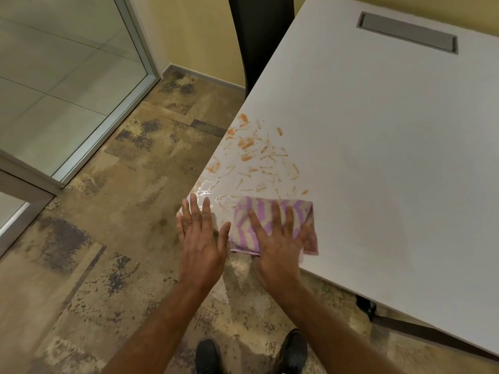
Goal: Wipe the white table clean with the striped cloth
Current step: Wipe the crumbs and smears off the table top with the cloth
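Striped cloth (272, 225) lies under the flat right hand (275, 238); left hand (201, 236) open, both fingers spread.

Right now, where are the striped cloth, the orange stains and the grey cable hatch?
striped cloth (299, 211): head view, upper right part of the fabric.
orange stains (246, 143): head view, largest smear.
grey cable hatch (407, 32): head view, lid centre.

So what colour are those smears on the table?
Orange streaks, best seen in the head view.
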### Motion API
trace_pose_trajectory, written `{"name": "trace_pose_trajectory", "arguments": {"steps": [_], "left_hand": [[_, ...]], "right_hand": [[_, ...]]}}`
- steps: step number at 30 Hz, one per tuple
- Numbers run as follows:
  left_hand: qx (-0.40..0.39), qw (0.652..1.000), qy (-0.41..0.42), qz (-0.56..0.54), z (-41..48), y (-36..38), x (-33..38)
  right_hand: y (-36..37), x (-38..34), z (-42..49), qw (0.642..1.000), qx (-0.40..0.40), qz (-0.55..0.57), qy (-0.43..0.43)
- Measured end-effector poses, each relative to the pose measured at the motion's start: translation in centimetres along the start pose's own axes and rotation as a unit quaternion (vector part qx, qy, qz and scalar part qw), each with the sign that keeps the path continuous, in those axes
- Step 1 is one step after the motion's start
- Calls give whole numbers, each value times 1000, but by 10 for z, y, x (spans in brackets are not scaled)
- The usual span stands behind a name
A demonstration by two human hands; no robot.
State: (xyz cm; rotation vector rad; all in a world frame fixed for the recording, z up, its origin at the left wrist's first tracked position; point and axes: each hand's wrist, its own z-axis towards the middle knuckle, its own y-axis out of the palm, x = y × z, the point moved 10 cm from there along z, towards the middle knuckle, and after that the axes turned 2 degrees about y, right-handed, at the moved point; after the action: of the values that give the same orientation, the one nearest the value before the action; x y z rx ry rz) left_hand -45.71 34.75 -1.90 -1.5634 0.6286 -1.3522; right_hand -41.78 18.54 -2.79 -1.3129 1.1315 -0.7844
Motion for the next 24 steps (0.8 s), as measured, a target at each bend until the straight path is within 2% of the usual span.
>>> {"name": "trace_pose_trajectory", "arguments": {"steps": [5,11,18,24], "left_hand": [[20,999,-23,-9,0,-17,-18],[14,999,-34,1,-7,-20,-31],[5,999,-37,19,-9,-13,-50],[5,999,-39,21,-3,-11,-58]], "right_hand": [[11,-36,1,998,19,24,-51],[12,-8,-25,996,35,27,-81],[-9,59,-49,995,92,22,21],[-4,40,-21,991,64,30,116]]}}
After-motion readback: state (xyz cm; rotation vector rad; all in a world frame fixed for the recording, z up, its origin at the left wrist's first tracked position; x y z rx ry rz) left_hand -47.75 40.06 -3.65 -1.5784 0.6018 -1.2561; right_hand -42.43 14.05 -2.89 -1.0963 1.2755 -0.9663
